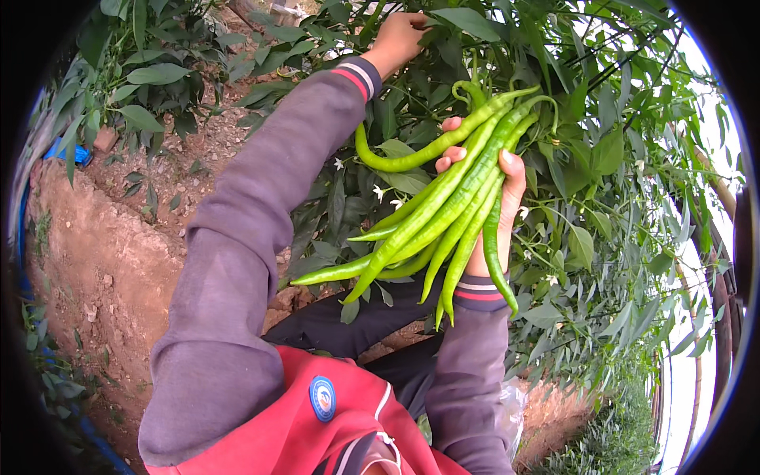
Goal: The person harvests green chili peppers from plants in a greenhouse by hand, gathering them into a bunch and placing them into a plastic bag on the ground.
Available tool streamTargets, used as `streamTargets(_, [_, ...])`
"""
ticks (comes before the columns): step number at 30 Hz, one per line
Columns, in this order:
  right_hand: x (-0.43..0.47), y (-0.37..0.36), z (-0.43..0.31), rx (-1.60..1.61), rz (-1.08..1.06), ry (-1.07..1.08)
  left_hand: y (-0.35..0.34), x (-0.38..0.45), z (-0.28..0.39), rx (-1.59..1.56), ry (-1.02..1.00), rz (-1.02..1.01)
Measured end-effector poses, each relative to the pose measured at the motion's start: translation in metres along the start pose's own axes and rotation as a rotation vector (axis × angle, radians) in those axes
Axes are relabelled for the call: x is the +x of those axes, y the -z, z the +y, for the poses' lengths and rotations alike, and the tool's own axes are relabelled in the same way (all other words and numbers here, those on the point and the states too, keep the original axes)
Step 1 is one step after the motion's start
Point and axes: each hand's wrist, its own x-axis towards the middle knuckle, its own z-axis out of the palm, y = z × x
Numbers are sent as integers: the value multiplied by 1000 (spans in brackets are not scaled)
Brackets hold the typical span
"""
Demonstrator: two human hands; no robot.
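Note:
A bunch of several long green chili peppers (451,208) lies in my right hand (512,178), its thumb and fingertips wrapped round the upper part. The peppers' tips fan out down and to the left, and one curved pepper bends out at the left. Above and to the left, my left hand (396,38) reaches into the leaves of a pepper plant (469,53). Its fingertips are hidden among the foliage, so whether they hold anything cannot be told.
Pepper plants with small white flowers (379,193) surround both hands. Reddish bare soil (107,255) runs along the left, with a blue object (68,152) near its upper end. Clear plastic (513,409) shows beside my right sleeve. Poles (721,320) stand at the far right.

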Motion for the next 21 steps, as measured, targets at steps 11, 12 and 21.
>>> streamTargets(11, [1,-15,1,20,23,-83,27,46,-9,-347,143,-252])
streamTargets(12, [1,-16,2,4,37,-62,28,45,-11,-367,163,-268])
streamTargets(21, [1,-6,-2,50,-29,-89,13,42,-24,-615,355,-239])
